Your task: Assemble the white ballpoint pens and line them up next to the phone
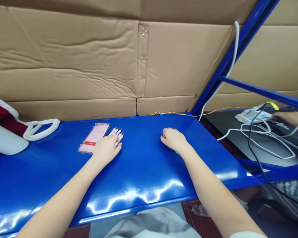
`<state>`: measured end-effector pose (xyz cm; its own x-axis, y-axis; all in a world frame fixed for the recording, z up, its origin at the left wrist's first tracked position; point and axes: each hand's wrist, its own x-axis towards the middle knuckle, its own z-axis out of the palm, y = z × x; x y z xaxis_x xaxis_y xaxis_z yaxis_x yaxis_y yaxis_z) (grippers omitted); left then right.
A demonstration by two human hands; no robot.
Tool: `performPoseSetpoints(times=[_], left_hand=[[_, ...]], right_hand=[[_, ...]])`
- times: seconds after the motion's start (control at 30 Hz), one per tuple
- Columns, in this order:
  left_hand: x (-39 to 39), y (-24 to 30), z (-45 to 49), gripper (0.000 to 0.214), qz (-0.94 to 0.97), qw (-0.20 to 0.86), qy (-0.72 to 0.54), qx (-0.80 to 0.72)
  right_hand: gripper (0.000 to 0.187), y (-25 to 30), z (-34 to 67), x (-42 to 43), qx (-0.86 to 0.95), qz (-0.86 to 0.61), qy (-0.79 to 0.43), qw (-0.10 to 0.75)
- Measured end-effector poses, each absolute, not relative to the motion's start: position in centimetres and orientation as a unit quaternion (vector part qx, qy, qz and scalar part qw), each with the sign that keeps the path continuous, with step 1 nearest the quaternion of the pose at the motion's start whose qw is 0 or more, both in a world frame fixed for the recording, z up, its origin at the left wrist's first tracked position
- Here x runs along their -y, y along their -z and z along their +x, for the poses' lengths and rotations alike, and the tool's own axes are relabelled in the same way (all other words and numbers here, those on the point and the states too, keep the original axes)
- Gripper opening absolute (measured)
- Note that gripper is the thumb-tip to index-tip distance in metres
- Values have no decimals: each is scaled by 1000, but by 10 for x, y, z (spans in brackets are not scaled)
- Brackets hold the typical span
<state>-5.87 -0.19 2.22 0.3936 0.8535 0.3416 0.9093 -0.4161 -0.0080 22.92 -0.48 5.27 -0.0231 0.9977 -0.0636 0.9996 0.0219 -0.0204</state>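
Observation:
My left hand (106, 148) rests palm down on the blue table. Its fingers are bent over several slim pale pencils (117, 131), whose dark pointed ends stick out past the knuckles. A phone (94, 137) with a pink timer screen and a red button lies beside that hand, touching or nearly touching it. Farther right, my right hand (174, 139) is closed in a loose fist on the table. A thin dark tip shows above it and a narrow pale edge below the wrist, so a slim pencil-like stick seems to lie under or in it, mostly hidden.
A white cylinder (7, 138) and a white looped handle (42, 129) stand at the left. Cardboard (89, 59) walls the back, with thin coloured wires (178, 114) along its foot. At right are a blue post (234, 53), cables (265, 145) and another person's hand (291, 118).

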Motion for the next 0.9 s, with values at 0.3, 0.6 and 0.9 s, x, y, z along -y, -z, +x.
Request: performPoseSetpoints(times=[0.3,0.6,0.9], left_hand=[[25,-36,-2,20,-906,14,229,355],[94,-37,88,14,-944,-90,246,201],[98,-48,100,13,-944,-79,226,226]], right_hand=[[21,-27,154,9,-793,609,13,-28],[27,-17,137,-12,-791,610,-29,-41],[26,-11,138,-10,-785,615,-33,-66]])
